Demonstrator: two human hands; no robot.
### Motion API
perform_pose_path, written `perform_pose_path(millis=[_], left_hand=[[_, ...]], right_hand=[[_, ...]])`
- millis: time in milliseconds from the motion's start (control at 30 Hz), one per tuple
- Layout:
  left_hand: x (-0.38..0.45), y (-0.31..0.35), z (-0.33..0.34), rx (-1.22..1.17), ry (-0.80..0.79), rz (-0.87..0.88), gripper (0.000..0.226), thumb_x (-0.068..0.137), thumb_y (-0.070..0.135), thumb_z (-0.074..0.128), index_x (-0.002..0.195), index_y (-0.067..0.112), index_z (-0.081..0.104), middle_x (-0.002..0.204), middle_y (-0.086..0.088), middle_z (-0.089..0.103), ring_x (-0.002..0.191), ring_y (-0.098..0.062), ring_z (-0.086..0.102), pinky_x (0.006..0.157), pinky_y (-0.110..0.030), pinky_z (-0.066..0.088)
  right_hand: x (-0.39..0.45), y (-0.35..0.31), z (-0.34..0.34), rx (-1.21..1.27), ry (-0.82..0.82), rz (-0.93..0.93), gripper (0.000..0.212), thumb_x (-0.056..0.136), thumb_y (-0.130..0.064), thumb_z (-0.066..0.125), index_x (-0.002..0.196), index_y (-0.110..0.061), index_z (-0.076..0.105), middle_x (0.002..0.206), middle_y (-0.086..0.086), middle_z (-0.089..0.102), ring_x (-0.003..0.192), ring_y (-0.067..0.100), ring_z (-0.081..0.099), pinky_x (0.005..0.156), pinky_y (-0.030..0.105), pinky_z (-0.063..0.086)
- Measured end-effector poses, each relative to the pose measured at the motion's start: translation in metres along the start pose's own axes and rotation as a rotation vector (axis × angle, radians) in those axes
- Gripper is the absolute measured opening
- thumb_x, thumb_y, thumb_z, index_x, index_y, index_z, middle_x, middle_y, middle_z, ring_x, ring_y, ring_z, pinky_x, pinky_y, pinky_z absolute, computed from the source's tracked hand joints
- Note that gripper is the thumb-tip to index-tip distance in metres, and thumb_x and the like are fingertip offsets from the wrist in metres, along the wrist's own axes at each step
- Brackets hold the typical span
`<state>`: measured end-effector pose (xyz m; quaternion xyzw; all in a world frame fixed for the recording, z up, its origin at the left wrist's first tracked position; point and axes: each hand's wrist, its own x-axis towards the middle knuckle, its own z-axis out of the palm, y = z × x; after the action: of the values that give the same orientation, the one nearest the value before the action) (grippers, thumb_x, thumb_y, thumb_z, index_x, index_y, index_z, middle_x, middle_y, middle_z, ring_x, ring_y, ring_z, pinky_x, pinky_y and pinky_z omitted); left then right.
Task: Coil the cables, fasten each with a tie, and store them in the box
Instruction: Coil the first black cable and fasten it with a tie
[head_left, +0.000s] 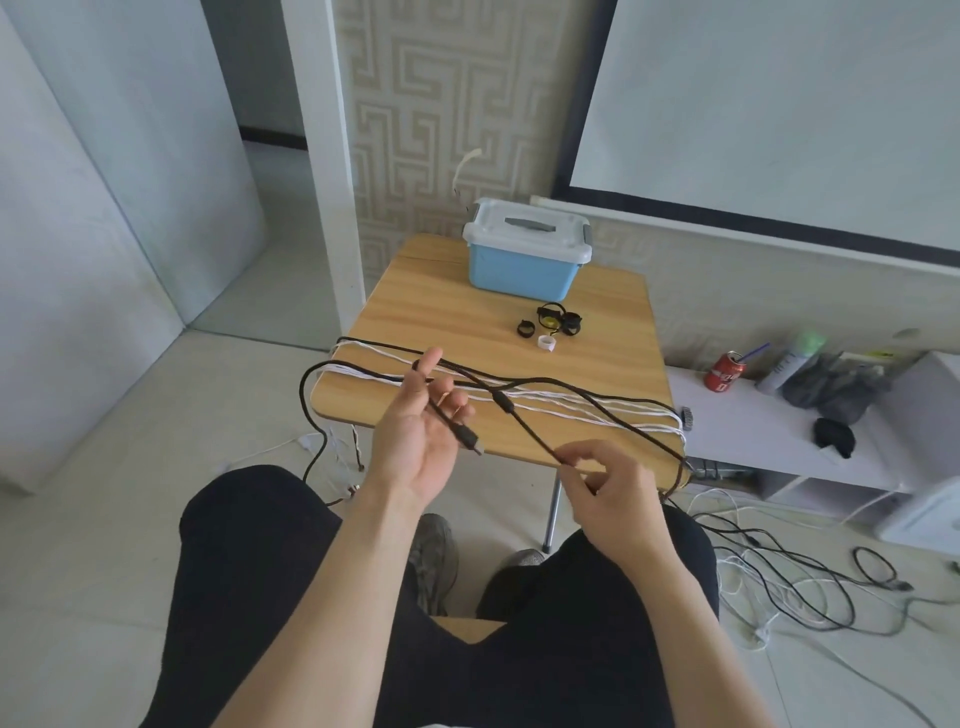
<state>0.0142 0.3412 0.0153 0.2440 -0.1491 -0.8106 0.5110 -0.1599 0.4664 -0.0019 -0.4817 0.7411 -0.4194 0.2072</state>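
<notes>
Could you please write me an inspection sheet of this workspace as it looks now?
Surface: wooden table, small, light.
Job's things: blue box, lid on, at the far edge; ties in a loose cluster before it.
Clutter: red can and bottles on the low white shelf to the right.
Grippers: left hand open, the black cable lying across its fingers; right hand pinches that cable.
Cables: white cables stretched across the table; more tangled on the floor.
Surroundings: patterned wall, tiled floor.
</notes>
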Motion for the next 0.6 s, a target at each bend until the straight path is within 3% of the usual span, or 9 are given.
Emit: perform_pose_path(millis=[67,167,267,367,500,600], left_hand=[[0.000,-0.005,0.009,-0.006,-0.013,0.026,0.040,0.105,0.031,0.043,0.138,0.010,0.051,0.073,0.003,0.055,0.067,-0.014,0.053,0.076,-0.032,0.045],[0.001,-0.009,0.018,0.039,-0.017,0.053,0.033,0.104,0.029,0.046,0.134,0.015,0.051,0.067,0.005,0.051,0.057,-0.010,0.046,0.066,-0.027,0.040],[0.003,-0.006,0.017,0.071,-0.028,0.074,0.029,0.108,0.015,0.039,0.133,0.014,0.053,0.064,0.006,0.044,0.050,-0.010,0.035,0.057,-0.026,0.035],[0.005,0.000,0.012,0.110,-0.028,0.082,0.039,0.103,-0.001,0.031,0.128,0.015,0.057,0.062,0.006,0.040,0.049,-0.010,0.031,0.057,-0.025,0.033],[0.013,0.008,0.006,0.164,-0.045,0.072,0.042,0.099,-0.005,0.026,0.117,0.015,0.058,0.059,0.007,0.040,0.047,-0.010,0.029,0.057,-0.026,0.029],[0.021,0.011,0.005,0.196,-0.015,0.056,0.037,0.103,0.000,0.026,0.117,0.015,0.058,0.058,0.008,0.041,0.046,-0.009,0.030,0.054,-0.024,0.030]], right_hand=[[-0.002,-0.006,0.000,-0.085,-0.143,0.000,0.017,0.096,-0.010,0.065,0.107,-0.020,0.072,0.097,-0.009,0.069,0.051,0.008,0.064,0.053,0.014,0.048],[-0.008,-0.010,0.005,-0.202,-0.284,-0.018,0.020,0.099,-0.019,0.063,0.117,-0.027,0.069,0.102,-0.011,0.069,0.056,0.002,0.066,0.057,0.014,0.050],[-0.009,-0.003,0.003,-0.206,-0.209,-0.016,0.018,0.097,-0.027,0.066,0.114,-0.033,0.068,0.088,-0.010,0.070,0.063,0.002,0.064,0.060,0.015,0.050],[0.004,0.023,-0.012,-0.356,-0.148,0.079,0.012,0.088,-0.037,0.074,0.098,-0.033,0.068,0.077,-0.010,0.067,0.069,0.008,0.063,0.063,0.023,0.052],[0.042,0.084,-0.041,-0.624,-0.087,0.342,0.012,0.094,-0.032,0.065,0.096,-0.021,0.069,0.090,0.003,0.067,0.077,0.025,0.059,0.068,0.031,0.050],[0.061,0.118,-0.059,-0.690,-0.130,0.432,0.012,0.088,-0.024,0.065,0.091,-0.014,0.070,0.092,0.009,0.069,0.079,0.027,0.060,0.069,0.033,0.050]])
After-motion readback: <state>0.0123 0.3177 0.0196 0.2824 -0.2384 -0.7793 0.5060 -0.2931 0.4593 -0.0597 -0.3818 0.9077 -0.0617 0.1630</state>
